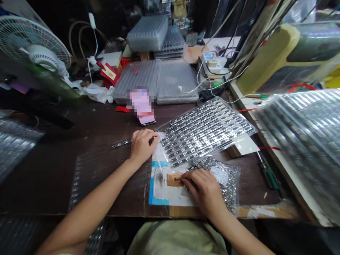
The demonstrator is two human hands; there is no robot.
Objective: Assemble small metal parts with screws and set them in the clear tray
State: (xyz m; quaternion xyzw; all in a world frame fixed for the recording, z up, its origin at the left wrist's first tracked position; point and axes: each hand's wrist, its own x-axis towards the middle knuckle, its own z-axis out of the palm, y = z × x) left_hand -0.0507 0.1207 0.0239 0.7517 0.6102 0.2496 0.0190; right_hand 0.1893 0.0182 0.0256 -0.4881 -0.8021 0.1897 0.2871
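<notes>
A clear plastic tray [204, 129] holds rows of small black-and-silver connector-like parts, tilted on the table. My left hand [143, 146] is at its left corner, fingers curled and closed; what they hold, if anything, is hidden. A short dark strip [121, 143] of similar parts extends left from beneath that hand. My right hand [203, 187] pinches a small metal part [177, 180] over a small orange-brown block [171, 179]. This block rests on a white-and-blue sheet [159, 200]. Beside and partly under my right hand lies a clear bag [231, 187] full of small metal pieces.
A phone [142, 106] leans before stacked clear trays [177, 81]. A green-handled tool [269, 175] lies at right, near more filled trays [305, 131]. White cables [209, 83] trail across the back right. A fan [39, 46] stands at back left.
</notes>
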